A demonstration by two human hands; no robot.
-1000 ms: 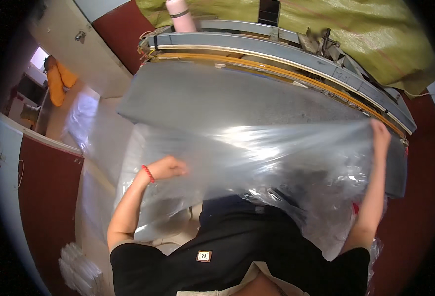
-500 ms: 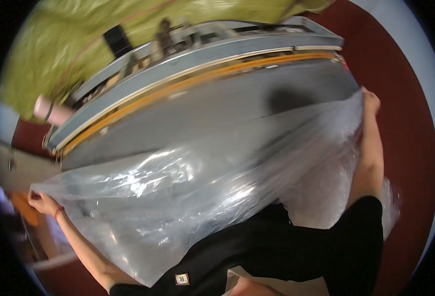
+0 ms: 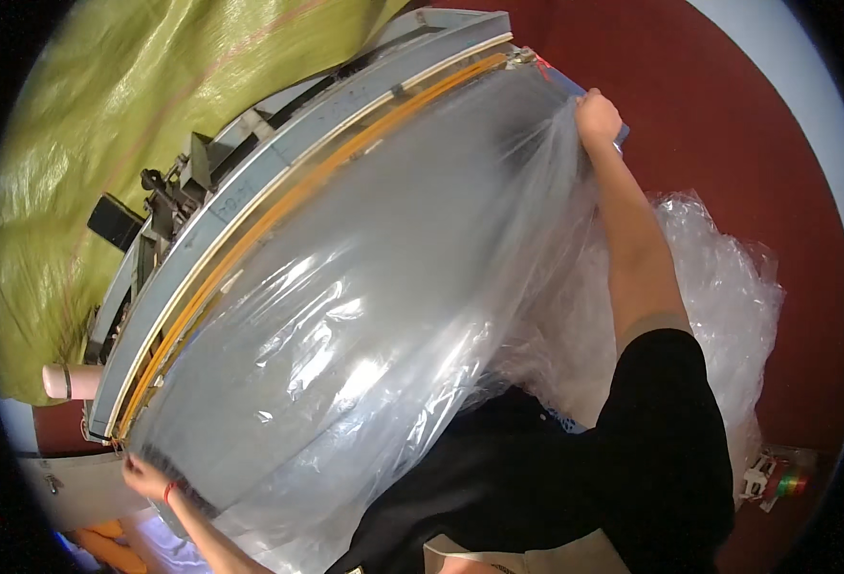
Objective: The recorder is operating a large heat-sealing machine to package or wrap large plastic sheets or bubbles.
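A large clear plastic sheet (image 3: 364, 277) is spread across a grey work surface and hangs toward my body. My left hand (image 3: 149, 478) pinches its edge at the lower left, near the end of an orange strip (image 3: 269, 220). At the upper right, my right hand (image 3: 600, 120) is closed on the gathered edge of the same sheet, beside the far corner of the surface. Folds fan out from the right hand, and the middle of the sheet shines with glare. Along the far side of the surface runs a long grey metal machine frame (image 3: 259, 182).
A bunched heap of clear plastic (image 3: 723, 306) lies right of my right arm on the dark red floor (image 3: 728, 163). Behind the machine hangs a yellow-green cover (image 3: 173, 86). A pink cylinder (image 3: 73, 382) sits at the frame's left end.
The view has turned, so the machine slants more steeply. Both hands still hold the sheet; it now reaches closer to the orange strip, and the right hand is near the far corner.
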